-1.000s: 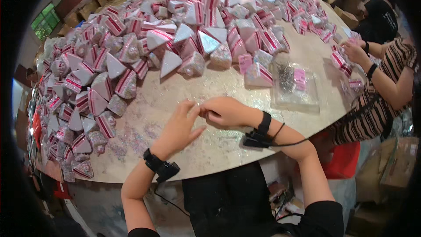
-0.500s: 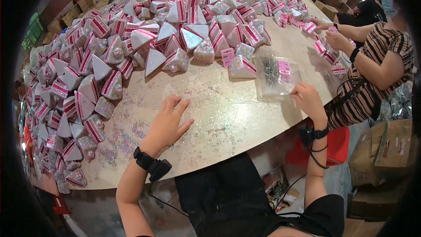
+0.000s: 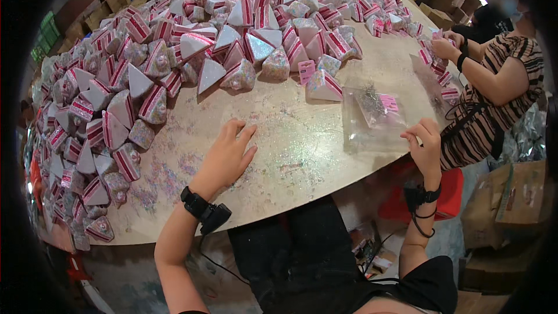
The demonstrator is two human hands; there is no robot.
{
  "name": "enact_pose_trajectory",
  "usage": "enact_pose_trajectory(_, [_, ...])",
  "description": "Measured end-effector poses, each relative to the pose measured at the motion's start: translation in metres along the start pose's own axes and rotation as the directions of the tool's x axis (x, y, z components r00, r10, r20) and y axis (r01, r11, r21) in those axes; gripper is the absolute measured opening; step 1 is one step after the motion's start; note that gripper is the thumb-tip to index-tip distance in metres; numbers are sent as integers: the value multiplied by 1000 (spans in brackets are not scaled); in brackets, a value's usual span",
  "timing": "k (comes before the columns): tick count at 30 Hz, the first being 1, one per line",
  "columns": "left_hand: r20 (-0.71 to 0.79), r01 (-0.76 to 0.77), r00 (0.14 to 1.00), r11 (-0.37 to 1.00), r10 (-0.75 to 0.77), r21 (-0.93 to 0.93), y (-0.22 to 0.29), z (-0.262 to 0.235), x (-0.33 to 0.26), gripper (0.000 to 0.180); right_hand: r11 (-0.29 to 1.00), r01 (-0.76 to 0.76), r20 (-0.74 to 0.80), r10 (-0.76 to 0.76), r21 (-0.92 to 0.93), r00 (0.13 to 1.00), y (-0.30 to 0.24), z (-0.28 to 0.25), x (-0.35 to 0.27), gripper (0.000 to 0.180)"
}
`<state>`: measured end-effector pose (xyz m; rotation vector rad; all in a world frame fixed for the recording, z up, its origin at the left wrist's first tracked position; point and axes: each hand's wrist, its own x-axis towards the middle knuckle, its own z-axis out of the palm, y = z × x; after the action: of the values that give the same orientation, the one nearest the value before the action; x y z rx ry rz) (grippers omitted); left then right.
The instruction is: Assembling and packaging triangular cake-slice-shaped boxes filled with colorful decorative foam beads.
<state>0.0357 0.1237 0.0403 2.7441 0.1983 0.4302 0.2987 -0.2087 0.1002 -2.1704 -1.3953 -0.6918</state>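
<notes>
At the round speckled table's (image 3: pixel 302 157) near edge, the right hand (image 3: pixel 424 145) is pinching a clear plastic bag (image 3: pixel 375 117), contents indistinct; the left hand (image 3: pixel 226 157) is lying flat, fingers spread, holding nothing.

Beige and speckled with pale glitter, the round table (image 3: pixel 290 139); heaped across its far and left parts, wedge-shaped packets (image 3: pixel 174 64) in white and silvery glitter with pink-red stripes. Clear with a pink tag inside, the plastic bag (image 3: pixel 375 113) near the table's right edge; black, the wrist straps (image 3: pixel 203 209). Striped brown and black, the co-worker's top (image 3: pixel 494 104) beyond the table's right rim
</notes>
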Motion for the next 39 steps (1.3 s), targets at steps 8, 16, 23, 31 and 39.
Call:
enact_pose_trajectory(8, [21,8,1000,1000,-8,-2,-2,0,0,43,997,11,-199,-26,-78,980,-3,6,-10,14])
enact_pose_trajectory(16, [27,24,999,1000,-24,-5,-1,-1,-1,43,964,53,-310,-136,-260,941,7,10,-10,16])
enact_pose_trajectory(23, [9,10,1000,1000,-10,-4,-1,-1,0,43,953,56,-378,-172,-299,910,55,16,32,18])
enact_pose_trajectory(31, [19,13,1000,1000,-13,-1,0,-1,-1,43,980,72,-236,-115,-185,965,112,66,65,19])
enact_pose_trajectory(39, [-3,7,1000,1000,-7,-13,0,-1,1,43,996,-69,320,46,60,946,153,82,61,20])
